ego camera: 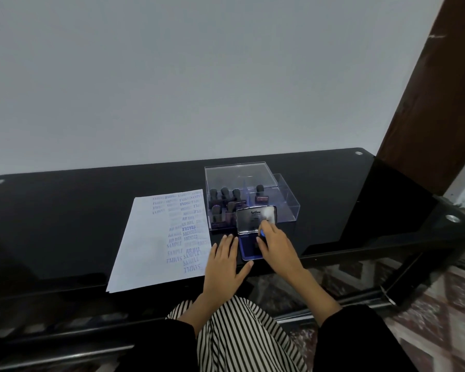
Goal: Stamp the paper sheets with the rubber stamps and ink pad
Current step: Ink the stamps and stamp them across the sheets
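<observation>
**Smudge risk at the ink pad**

Black glass table (pixel 65 210) carries everything, and its slick top could let the open blue ink pad (pixel 249 249) slide if the press comes down off-centre. The white paper sheet (pixel 145 242), already crowded with blue prints, lies left of the pad. A new mark there could easily overlap an old one, and fresh ink could smear under a wrist. The clear acrylic box (pixel 285 208) of dark-handled rubber stamps (pixel 223 200) stands just behind the pad. The pad's raised lid (pixel 253 218) leans close to the box, so a knock could tip it shut on the fingers.

The left hand (pixel 223 264) lies flat with its fingers straight, just left of the pad, not holding it. The right hand (pixel 277 245) curls its fingers round a blue-knobbed stamp (pixel 262 233) on the pad. Too hard a press would probably over-ink it.
</observation>
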Demonstrator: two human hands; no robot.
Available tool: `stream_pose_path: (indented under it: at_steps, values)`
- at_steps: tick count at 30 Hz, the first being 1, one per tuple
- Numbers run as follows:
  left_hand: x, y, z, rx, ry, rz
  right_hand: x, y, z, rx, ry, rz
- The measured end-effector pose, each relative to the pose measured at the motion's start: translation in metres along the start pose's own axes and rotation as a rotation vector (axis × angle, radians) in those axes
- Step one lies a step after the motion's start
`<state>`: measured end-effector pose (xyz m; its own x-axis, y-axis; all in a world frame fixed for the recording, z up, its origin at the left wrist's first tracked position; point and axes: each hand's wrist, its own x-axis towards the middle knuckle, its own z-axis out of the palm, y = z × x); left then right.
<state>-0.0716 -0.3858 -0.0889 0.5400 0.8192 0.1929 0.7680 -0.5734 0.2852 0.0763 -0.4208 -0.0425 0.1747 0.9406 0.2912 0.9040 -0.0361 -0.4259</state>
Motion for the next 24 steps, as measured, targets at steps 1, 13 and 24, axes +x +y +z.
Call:
stream_pose_path:
  at_steps: [1, 13, 24]
  values:
    - [0.0, 0.001, 0.0, -0.004, -0.006, -0.014, -0.001, 0.0, 0.001, 0.003, 0.012, 0.0]
    - [0.0, 0.001, 0.004, 0.084, 0.038, -0.052, 0.015, -0.006, -0.004, 0.018, -0.103, 0.045]
    - [0.001, 0.0, 0.005, 0.101, 0.052, -0.05, -0.002, -0.005, 0.001, 0.025, -0.027, 0.025]
